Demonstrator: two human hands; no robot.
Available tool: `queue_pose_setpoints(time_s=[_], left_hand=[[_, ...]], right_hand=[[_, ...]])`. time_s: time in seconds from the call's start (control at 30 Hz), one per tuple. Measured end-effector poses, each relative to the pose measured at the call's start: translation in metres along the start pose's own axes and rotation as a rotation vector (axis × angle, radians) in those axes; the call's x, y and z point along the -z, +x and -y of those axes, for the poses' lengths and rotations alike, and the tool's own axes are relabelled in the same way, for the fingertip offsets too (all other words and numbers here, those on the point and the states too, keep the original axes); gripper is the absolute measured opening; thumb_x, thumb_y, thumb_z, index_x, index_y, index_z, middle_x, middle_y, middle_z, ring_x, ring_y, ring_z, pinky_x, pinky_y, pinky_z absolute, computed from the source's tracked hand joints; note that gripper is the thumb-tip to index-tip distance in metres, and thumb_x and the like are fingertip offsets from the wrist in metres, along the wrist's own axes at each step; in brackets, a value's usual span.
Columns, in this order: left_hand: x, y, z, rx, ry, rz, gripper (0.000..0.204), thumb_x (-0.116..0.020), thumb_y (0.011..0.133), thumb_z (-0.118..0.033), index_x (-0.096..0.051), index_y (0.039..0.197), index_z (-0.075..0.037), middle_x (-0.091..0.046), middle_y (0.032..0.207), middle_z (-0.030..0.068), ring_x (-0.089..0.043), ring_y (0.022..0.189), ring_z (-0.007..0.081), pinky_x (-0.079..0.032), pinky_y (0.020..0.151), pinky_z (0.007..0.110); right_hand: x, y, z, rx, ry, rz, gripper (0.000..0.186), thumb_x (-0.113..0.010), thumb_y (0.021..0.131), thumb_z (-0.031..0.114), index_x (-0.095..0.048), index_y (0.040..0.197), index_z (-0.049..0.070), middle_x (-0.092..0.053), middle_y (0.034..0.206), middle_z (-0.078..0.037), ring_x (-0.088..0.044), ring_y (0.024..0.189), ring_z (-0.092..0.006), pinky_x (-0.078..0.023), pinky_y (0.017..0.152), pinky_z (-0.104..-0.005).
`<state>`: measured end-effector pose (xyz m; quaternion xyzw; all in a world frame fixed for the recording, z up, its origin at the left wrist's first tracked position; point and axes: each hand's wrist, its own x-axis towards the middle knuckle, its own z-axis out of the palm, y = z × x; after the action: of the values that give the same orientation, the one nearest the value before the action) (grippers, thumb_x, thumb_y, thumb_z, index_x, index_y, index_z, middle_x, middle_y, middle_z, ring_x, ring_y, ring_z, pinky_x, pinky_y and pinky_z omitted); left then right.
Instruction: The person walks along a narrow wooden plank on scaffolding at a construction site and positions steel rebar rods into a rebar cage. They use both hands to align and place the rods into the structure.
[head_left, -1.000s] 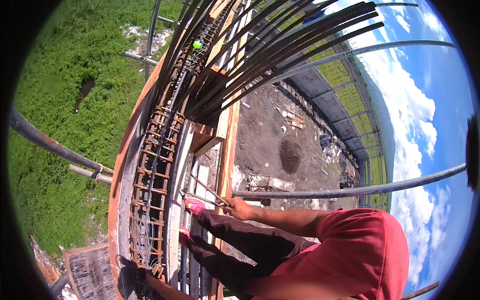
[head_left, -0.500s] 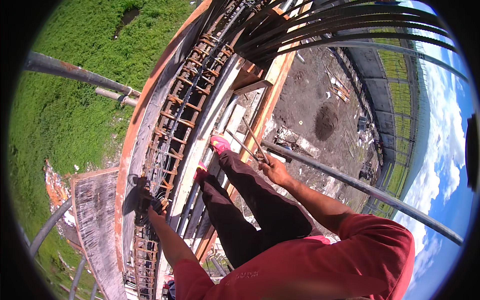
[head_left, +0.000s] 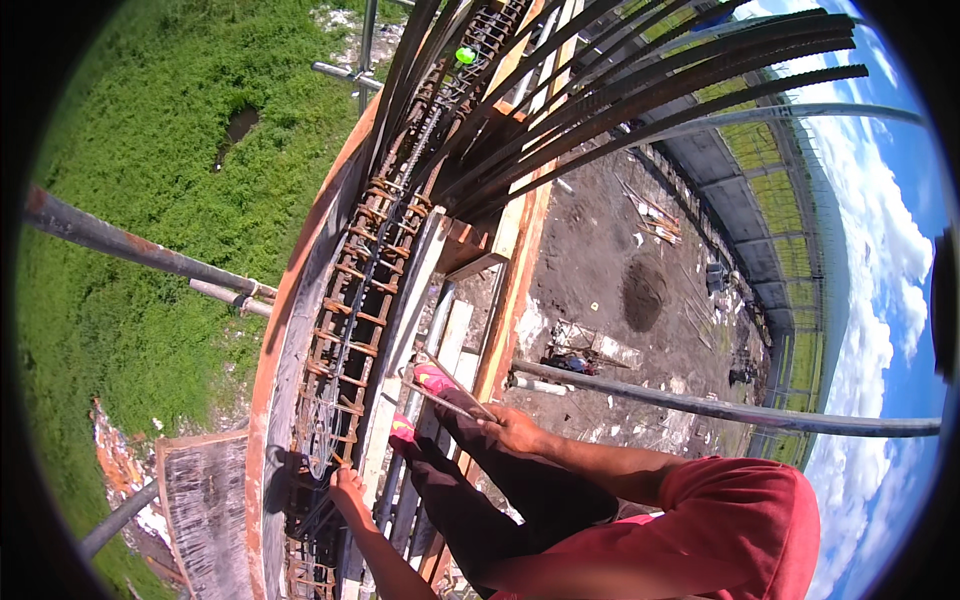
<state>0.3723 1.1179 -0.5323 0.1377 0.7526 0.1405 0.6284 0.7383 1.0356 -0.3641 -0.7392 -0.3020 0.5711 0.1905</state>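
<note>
My left hand (head_left: 347, 490) is at the inner edge of a rebar cage (head_left: 365, 290), its fingers closed together against the end of a rusty stirrup. Whatever they pinch is too small to tell. Just beyond those fingers, a loose bundle of thin tie wire (head_left: 321, 440) lies inside the cage. My right hand (head_left: 512, 430) is wrapped round the near end of two thin metal rods (head_left: 450, 402) that spread apart like plier handles and point toward the cage. Their exact kind is unclear. They are held above my pink shoes, apart from the cage.
Curved plywood formwork (head_left: 275, 370) borders the cage on the left. Long bent rebars (head_left: 680, 85) fan out overhead to the right. Narrow planks (head_left: 450, 335) lie under my feet. A scaffold pipe (head_left: 720, 405) crosses at the right, above the dirt ground (head_left: 590, 260) far below.
The whole view has shifted, with the cage lower in it. My right hand has brought the rods left, closer to the cage. My left hand has shifted slightly toward the cage's inner side.
</note>
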Motion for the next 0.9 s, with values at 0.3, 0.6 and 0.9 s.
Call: queue_pose_setpoints(time_s=[0.3, 0.6, 0.9], left_hand=[[-0.139, -0.142, -0.026, 0.069, -0.423, 0.755, 0.049, -0.052, 0.098, -0.041, -0.047, 0.129, -0.003, -0.058, 0.122, 0.0153, -0.057, 0.114, 0.0274, -0.048, 0.093, 0.043], [-0.097, -0.144, -0.047, 0.016, -0.471, 0.43, 0.025, -0.045, 0.101, -0.029, -0.054, 0.108, -0.007, -0.048, 0.071, 0.0012, -0.05, 0.062, 0.0146, -0.05, 0.065, 0.038], [0.061, -0.146, 0.036, 0.015, -0.01, -0.081, 0.023, -0.054, 0.09, -0.027, -0.059, 0.094, -0.005, -0.043, 0.052, -0.0001, -0.04, 0.036, 0.0162, -0.035, 0.035, 0.033]], right_hand=[[-0.025, -0.013, -0.001, 0.189, -0.122, 0.202, 0.034, -0.052, 0.098, 0.017, -0.053, 0.131, 0.008, -0.062, 0.118, -0.017, -0.059, 0.109, -0.0255, -0.046, 0.091, -0.0382], [0.028, -0.033, 0.059, 0.394, -0.502, -0.072, 0.03, -0.057, 0.085, 0.005, -0.061, 0.115, 0.008, -0.059, 0.114, -0.016, -0.053, 0.11, -0.0356, -0.044, 0.095, -0.0441], [0.274, -0.004, 0.281, 0.941, -0.738, -0.94, 0.03, -0.057, 0.09, 0.011, -0.063, 0.12, 0.012, -0.045, 0.134, -0.017, -0.046, 0.121, -0.0356, -0.042, 0.098, -0.0423]])
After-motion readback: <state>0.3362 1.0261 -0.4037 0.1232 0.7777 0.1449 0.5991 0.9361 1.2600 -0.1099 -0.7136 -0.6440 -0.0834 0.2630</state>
